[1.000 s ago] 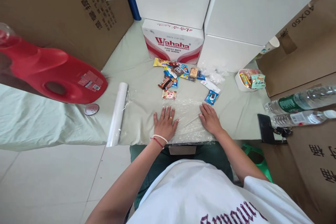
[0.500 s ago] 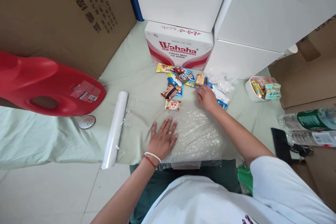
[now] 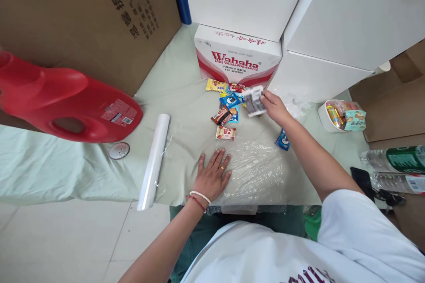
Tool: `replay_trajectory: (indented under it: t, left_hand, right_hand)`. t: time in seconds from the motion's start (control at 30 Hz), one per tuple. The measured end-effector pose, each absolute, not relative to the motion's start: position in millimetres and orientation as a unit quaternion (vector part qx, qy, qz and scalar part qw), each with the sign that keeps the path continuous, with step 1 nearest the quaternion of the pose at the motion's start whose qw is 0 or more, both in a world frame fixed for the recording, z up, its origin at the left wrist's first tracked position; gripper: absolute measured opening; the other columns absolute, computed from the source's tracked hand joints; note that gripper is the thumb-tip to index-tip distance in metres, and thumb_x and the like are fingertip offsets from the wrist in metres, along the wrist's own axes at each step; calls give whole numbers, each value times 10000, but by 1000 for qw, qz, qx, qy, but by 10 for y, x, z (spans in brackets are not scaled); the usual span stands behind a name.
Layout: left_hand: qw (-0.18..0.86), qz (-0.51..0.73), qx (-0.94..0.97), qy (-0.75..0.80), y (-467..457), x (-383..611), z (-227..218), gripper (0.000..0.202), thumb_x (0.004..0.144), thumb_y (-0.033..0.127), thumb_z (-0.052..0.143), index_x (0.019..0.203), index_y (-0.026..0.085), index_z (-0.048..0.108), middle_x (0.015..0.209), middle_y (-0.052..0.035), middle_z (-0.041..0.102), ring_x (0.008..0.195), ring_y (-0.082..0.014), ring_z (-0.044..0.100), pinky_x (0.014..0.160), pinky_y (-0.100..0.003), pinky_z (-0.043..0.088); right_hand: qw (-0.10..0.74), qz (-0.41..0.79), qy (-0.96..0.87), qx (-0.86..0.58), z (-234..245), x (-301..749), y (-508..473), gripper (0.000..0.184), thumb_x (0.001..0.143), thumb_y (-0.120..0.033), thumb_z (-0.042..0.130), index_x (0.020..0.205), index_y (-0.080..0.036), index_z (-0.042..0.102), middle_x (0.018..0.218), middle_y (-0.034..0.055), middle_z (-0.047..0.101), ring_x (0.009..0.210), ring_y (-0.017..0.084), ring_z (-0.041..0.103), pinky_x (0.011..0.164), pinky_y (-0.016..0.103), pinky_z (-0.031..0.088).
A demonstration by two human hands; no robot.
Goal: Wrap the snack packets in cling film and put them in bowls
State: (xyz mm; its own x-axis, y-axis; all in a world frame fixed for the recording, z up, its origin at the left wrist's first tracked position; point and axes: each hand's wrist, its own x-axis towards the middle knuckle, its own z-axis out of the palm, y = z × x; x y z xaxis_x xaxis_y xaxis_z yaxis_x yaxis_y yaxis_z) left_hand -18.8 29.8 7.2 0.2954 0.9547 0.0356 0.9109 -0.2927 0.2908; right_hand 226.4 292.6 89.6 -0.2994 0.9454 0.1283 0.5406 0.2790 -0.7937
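My left hand (image 3: 213,176) lies flat and open on the left edge of a sheet of clear plastic wrap (image 3: 257,170) spread on the pale green cloth. My right hand (image 3: 274,106) is raised over a pile of small snack packets (image 3: 228,107) and pinches a grey and white packet (image 3: 253,99). A red and white packet (image 3: 226,132) lies just beyond the wrap. A blue packet (image 3: 282,140) sits beside my right forearm.
A white roll of wrap (image 3: 154,160) lies left of the sheet. Further left are a big red jug (image 3: 63,99) and a round cap (image 3: 118,150). A Wahaha carton (image 3: 236,57) and white boxes stand behind. A white bowl of snacks (image 3: 338,115) and water bottles (image 3: 393,161) sit right.
My right hand left the plastic wrap, reached forward into the snack pile and lifted a grey and white packet. My left hand stayed flat on the wrap.
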Motion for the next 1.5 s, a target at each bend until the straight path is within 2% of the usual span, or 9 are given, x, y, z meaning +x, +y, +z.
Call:
replay_trajectory:
  t: [0.13, 0.23, 0.4, 0.57, 0.77, 0.87, 0.97, 1.17, 1.5]
  left_hand:
    - [106, 101, 798, 584, 296, -179, 76, 554, 1065, 445, 359, 1590, 281, 431, 1698, -80, 298, 1566, -276, 337, 1296, -619, 78]
    - [96, 103, 798, 585, 295, -169, 71, 552, 1064, 435, 361, 1587, 277, 436, 1696, -81, 302, 1562, -278, 344, 1293, -621, 72]
    - [76, 99, 803, 583, 292, -164, 40, 553, 1066, 421, 350, 1596, 276, 418, 1695, -81, 301, 1559, -278, 350, 1291, -615, 83]
    - [63, 100, 801, 588, 293, -171, -7, 622, 1072, 416, 313, 1657, 208, 266, 1679, -120, 329, 1551, -279, 367, 1293, -595, 102]
    - [65, 94, 801, 588, 301, -148, -2, 658, 1068, 442, 331, 1670, 207, 203, 1679, -130, 326, 1549, -305, 367, 1287, -622, 101]
    - [70, 89, 800, 590, 300, -142, 23, 654, 1069, 441, 334, 1667, 207, 213, 1680, -124, 326, 1555, -300, 356, 1292, -614, 99]
    - [78, 83, 797, 593, 296, -148, 34, 647, 1075, 458, 315, 1661, 194, 238, 1685, -113, 315, 1568, -281, 333, 1298, -601, 84]
    - [81, 78, 794, 598, 296, -161, 14, 647, 1071, 480, 328, 1651, 197, 279, 1680, -110, 332, 1568, -279, 331, 1302, -594, 89]
    - [76, 101, 794, 594, 291, -162, 15, 648, 1063, 457, 347, 1654, 203, 268, 1674, -102, 358, 1557, -280, 355, 1302, -596, 116]
  right_hand:
    - [149, 564, -705, -403, 1029, 2475, 2172, 433, 890, -592, 674, 1058, -206, 774, 944, 38, 740, 889, 248, 649, 853, 375, 518]
    - [63, 543, -771, -326, 891, 2370, 1697, 411, 990, -529, 569, 1165, -213, 765, 1032, 62, 758, 942, 242, 667, 909, 383, 525]
    - [105, 252, -896, -351, 505, 2150, 1191, 480, 1034, -424, 548, 1418, -148, 628, 1408, 201, 625, 1355, 329, 514, 1144, 531, 417]
    - [55, 169, -929, -325, 232, 2324, 798, 559, 1067, -415, 500, 1591, -229, 435, 1654, 119, 418, 1558, 283, 309, 1275, 573, 212]
    - [70, 202, -920, -329, 310, 2565, 903, 504, 1075, -445, 472, 1532, -236, 515, 1613, 123, 478, 1545, 278, 341, 1264, 568, 209]
    - [100, 225, -902, -354, 463, 2456, 1294, 382, 1078, -378, 452, 1289, -177, 700, 1332, 145, 695, 1369, 277, 525, 1168, 490, 375]
    - [97, 197, -885, -410, 567, 2181, 1820, 339, 1052, -247, 436, 1149, -153, 748, 1096, 137, 740, 1125, 263, 614, 1037, 415, 464]
    - [92, 83, -937, -328, 496, 1450, 2606, 537, 961, -72, 488, 1480, -189, 563, 1569, 122, 514, 1473, 282, 359, 1213, 493, 257]
    - [69, 16, -876, -477, 408, 1873, 2432, 459, 1063, -244, 402, 1484, -153, 562, 1362, 175, 637, 1250, 330, 470, 1095, 475, 344]
